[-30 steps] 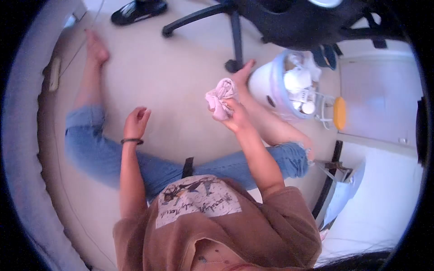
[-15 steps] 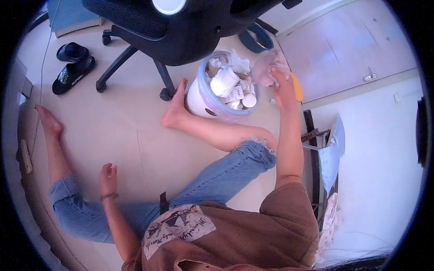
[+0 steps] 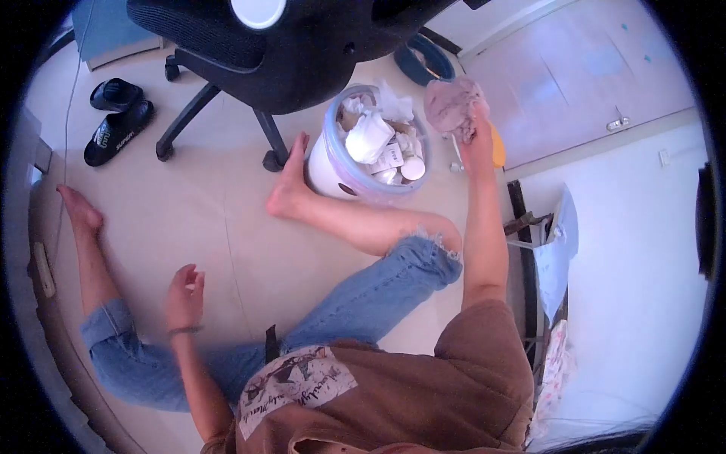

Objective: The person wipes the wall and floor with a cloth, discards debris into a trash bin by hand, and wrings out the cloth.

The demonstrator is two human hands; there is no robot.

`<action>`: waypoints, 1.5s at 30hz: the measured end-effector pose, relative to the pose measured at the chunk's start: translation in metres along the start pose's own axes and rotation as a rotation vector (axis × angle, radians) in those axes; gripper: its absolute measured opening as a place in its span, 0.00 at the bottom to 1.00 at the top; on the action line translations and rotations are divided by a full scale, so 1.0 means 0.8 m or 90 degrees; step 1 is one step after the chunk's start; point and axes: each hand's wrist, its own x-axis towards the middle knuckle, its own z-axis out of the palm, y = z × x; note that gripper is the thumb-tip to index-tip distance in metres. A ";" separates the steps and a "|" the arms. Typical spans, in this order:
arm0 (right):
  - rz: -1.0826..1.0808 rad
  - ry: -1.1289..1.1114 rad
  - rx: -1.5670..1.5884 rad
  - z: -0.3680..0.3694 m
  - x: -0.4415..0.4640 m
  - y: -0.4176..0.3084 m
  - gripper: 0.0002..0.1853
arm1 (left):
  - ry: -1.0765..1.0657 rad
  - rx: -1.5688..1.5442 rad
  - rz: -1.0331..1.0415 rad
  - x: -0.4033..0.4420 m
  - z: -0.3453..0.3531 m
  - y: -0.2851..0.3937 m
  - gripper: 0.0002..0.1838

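My right hand [image 3: 476,140] is stretched out to the right of the trash can, its fingers closed on a crumpled greyish-pink cloth [image 3: 451,106]. The cloth hangs beside the can's rim, apart from the floor as far as I can tell. The white trash can [image 3: 327,170] has a pale blue rim and a clear liner, and is heaped with crumpled white tissues [image 3: 368,138] and a small white round-lidded container [image 3: 413,168]. My left hand [image 3: 184,299], a band at its wrist, hovers over the floor between my legs. Its fingers are loosely curled with a gap at the thumb.
A black office chair [image 3: 287,76] on casters stands behind the can. Black slippers [image 3: 119,136] lie at the left. A dark blue basin [image 3: 423,60] and a yellow object [image 3: 497,147] are near the wall. A folding rack with a light blue cloth [image 3: 556,257] leans at the right.
My right hand has moved slightly down and right with the cloth, which now spreads out more clearly. My left hand has risen a little and its fingers have parted.
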 end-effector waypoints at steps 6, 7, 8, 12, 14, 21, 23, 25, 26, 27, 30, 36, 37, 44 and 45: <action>-0.047 -0.050 0.181 -0.009 0.007 0.011 0.24 | 0.006 0.026 0.414 0.034 0.040 0.196 0.13; -0.033 -0.041 0.224 -0.008 0.008 0.010 0.24 | 0.013 0.070 0.495 0.039 0.048 0.232 0.13; -0.021 -0.033 0.267 -0.002 0.006 0.007 0.25 | 0.012 0.058 0.582 0.047 0.059 0.268 0.14; -0.018 -0.031 0.320 0.006 0.003 0.006 0.28 | 0.009 0.075 0.800 0.070 0.119 0.401 0.24; -0.028 -0.041 0.306 0.002 0.002 0.007 0.29 | 0.009 0.075 0.846 0.083 0.157 0.463 0.29; -0.097 0.004 0.269 -0.015 0.006 0.029 0.26 | 0.064 0.266 0.857 0.113 0.240 0.465 0.26; -0.051 0.033 0.274 -0.016 0.008 0.030 0.26 | -0.015 0.365 0.805 0.110 0.236 0.459 0.25; -0.017 0.047 0.271 -0.009 0.006 0.032 0.27 | -0.161 0.392 0.716 0.105 0.227 0.457 0.23; -0.012 0.047 0.265 -0.004 0.005 0.033 0.27 | -0.113 0.276 0.749 0.105 0.231 0.455 0.24; -0.010 0.046 0.259 -0.001 0.005 0.033 0.27 | -0.061 0.158 0.782 0.106 0.240 0.455 0.25; -0.082 0.050 0.213 -0.006 -0.008 0.040 0.28 | 0.053 0.041 0.878 0.111 0.245 0.486 0.27; -0.115 0.086 -0.061 -0.020 -0.017 0.040 0.25 | 0.083 0.218 0.935 0.119 0.237 0.503 0.24; -0.117 0.105 0.005 -0.016 -0.015 0.040 0.24 | 0.088 0.228 0.917 0.118 0.236 0.497 0.24; -0.046 0.103 0.355 -0.017 0.003 0.057 0.21 | 0.082 0.142 0.794 0.099 0.231 0.469 0.24; -0.042 0.098 0.371 -0.017 0.005 0.058 0.21 | 0.076 0.098 0.783 0.098 0.231 0.470 0.24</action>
